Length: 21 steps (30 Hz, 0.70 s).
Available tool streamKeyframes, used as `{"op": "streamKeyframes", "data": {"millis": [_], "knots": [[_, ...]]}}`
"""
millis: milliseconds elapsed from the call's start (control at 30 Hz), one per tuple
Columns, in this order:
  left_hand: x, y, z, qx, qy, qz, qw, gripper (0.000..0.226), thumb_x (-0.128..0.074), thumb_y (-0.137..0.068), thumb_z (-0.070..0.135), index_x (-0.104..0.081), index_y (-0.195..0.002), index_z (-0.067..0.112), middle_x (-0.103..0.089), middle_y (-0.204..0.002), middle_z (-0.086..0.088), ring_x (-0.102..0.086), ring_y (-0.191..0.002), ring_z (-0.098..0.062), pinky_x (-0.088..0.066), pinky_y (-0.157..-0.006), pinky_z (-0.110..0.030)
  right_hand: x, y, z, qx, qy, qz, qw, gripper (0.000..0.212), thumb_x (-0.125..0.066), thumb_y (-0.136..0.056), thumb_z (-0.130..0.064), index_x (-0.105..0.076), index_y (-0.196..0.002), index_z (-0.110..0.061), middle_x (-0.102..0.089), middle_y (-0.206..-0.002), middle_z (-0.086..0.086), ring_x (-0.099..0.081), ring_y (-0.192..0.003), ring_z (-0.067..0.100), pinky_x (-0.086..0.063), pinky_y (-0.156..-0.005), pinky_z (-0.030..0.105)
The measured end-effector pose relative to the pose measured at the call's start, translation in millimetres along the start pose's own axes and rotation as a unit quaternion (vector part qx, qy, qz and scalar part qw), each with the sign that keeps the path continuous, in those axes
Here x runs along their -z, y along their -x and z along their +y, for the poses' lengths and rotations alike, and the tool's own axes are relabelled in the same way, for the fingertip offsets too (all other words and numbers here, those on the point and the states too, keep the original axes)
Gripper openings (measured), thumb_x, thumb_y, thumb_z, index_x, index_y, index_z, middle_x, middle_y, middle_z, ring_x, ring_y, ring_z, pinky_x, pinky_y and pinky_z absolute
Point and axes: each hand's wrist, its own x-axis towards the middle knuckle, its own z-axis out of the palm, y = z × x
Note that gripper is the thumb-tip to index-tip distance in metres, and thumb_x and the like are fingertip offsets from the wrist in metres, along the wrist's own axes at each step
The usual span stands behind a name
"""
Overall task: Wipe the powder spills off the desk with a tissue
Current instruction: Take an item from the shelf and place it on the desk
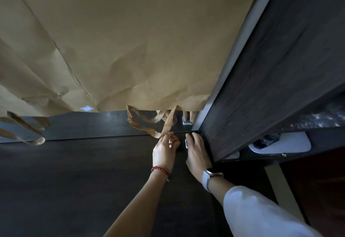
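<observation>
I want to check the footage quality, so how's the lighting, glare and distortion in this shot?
Head view: dim overall, the dark desk nearly black, so no powder can be made out; the brown paper is the brightest area; glare streaks the mirror strip behind the desk; wide-angle distortion slants the cabinet panel; the left hand and right hand look slightly soft.

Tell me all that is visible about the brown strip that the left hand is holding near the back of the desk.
The brown strip is a thin, glossy, half-transparent band that looks like packing tape. It hangs from the lower edge of the brown paper covering the wall, loops down in a curled, twisted shape and partly folds over itself. Its lower end reaches the rear edge of the dark desk, where the left hand pinches it between the fingertips. A mirror-like panel behind it reflects it.
</observation>
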Motion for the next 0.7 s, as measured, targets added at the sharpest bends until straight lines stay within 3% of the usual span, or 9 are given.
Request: {"op": "streamKeyframes", "data": {"millis": [133,300,433,533,633,700], "knots": [[7,19,6,-0.012,-0.016,0.036,0.999,0.032,-0.062,-0.085,0.024,-0.059,-0.115,0.012,-0.06,-0.12,-0.007,-0.057,-0.108,-0.025,-0.041,-0.084,-0.028,5,41,1,0.047,-0.123,0.032,0.991,0.051,-0.05,-0.085,0.001,-0.04,-0.134,-0.008,-0.034,-0.144,0.01,-0.03,-0.136,0.022,-0.024,-0.113,0.029],[10,70,16,-0.058,-0.017,0.093,0.994,0.033,-0.067,-0.079,0.009,-0.06,-0.111,0.007,-0.06,-0.115,-0.01,-0.057,-0.108,-0.025,-0.042,-0.088,-0.028,33,98,33,0.084,-0.193,0.051,0.976,0.036,-0.056,-0.084,-0.002,-0.056,-0.12,-0.008,-0.054,-0.126,0.006,-0.049,-0.121,0.018,-0.031,-0.103,0.015],[-5,104,44,-0.128,-0.014,0.112,0.985,0.027,-0.069,-0.075,0.003,-0.064,-0.101,0.007,-0.065,-0.102,-0.008,-0.062,-0.096,-0.026,-0.047,-0.083,-0.027,70,120,74,0.057,-0.199,0.128,0.97,0.023,-0.058,-0.084,-0.001,-0.062,-0.106,-0.006,-0.061,-0.107,0.008,-0.059,-0.103,0.018,-0.048,-0.089,0.029],[-20,119,67,-0.19,-0.03,0.093,0.977,0.021,-0.067,-0.075,0.004,-0.063,-0.095,0.009,-0.066,-0.097,-0.007,-0.063,-0.088,-0.025,-0.051,-0.078,-0.031,104,118,101,0.051,-0.161,0.227,0.959,0.013,-0.054,-0.085,-0.009,-0.061,-0.095,-0.004,-0.06,-0.093,0.01,-0.054,-0.09,0.014,-0.046,-0.08,0.022],[-37,128,87,-0.248,-0.055,0.06,0.965,0.016,-0.063,-0.077,0.006,-0.061,-0.093,0.011,-0.064,-0.093,-0.005,-0.061,-0.083,-0.02,-0.051,-0.073,-0.029,131,99,121,0.031,-0.082,0.284,0.955,0.015,-0.056,-0.083,-0.018,-0.059,-0.091,-0.005,-0.059,-0.096,0.013,-0.05,-0.095,0.024,-0.045,-0.08,0.034],[-50,132,102,-0.272,-0.07,0.035,0.959,0.015,-0.061,-0.078,0.007,-0.061,-0.093,0.01,-0.063,-0.092,-0.005,-0.06,-0.081,-0.021,-0.05,-0.071,-0.029,141,84,125,-0.01,-0.055,0.262,0.964,0.02,-0.066,-0.078,-0.02,-0.058,-0.091,-0.006,-0.057,-0.108,0.017,-0.049,-0.107,0.033,-0.044,-0.08,0.045]]}}
